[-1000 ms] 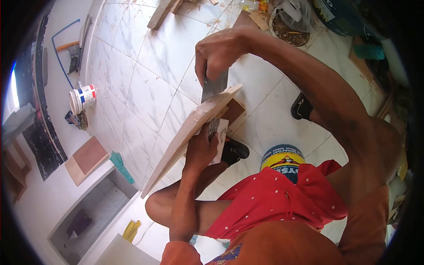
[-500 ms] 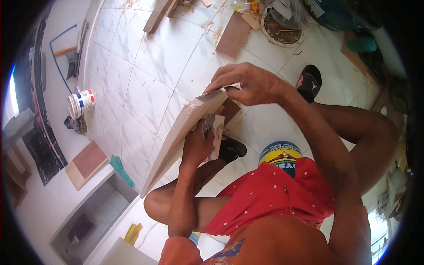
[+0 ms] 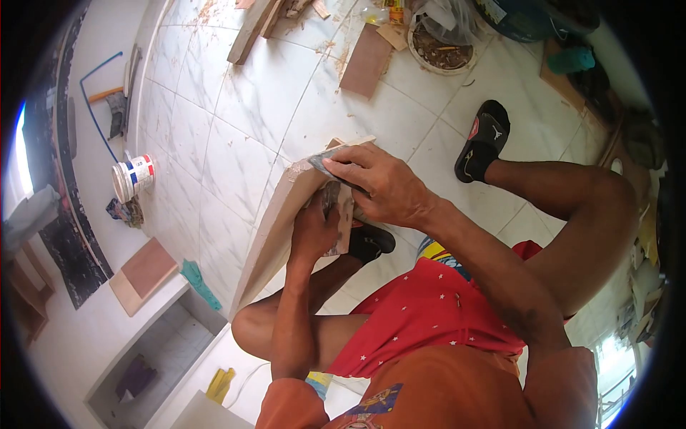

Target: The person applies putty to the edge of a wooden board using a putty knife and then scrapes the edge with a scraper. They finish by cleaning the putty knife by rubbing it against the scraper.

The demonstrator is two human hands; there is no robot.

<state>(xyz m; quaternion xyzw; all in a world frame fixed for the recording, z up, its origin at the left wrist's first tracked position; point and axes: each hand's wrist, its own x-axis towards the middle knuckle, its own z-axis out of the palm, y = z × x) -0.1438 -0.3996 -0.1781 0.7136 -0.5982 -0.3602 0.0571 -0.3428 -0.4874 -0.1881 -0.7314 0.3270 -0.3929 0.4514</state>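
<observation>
A long, pale wooden panel [image 3: 275, 229] slants from the floor tiles towards my left knee, its top end farthest from me. My right hand [image 3: 389, 187] pinches a thin grey sheet [image 3: 325, 161] against the panel's top end; fingers are bent over it. Below it, my left hand [image 3: 313, 230] is on the panel's inner side, with its fingers around a flat piece smeared grey and white [image 3: 341, 218]. The fingertips of the left hand are partly hidden.
A paint bucket [image 3: 437, 254] stands between my legs. Beyond are a brown board [image 3: 366, 61], a round tub of debris [image 3: 443, 53] and wood lengths [image 3: 251, 32]. On the left are a white bucket [image 3: 133, 177] and another board [image 3: 145, 275] on a ledge.
My right hand has come down and left along the panel's top end, and the grey sheet now shows under its fingers. My right foot has shifted slightly left.
</observation>
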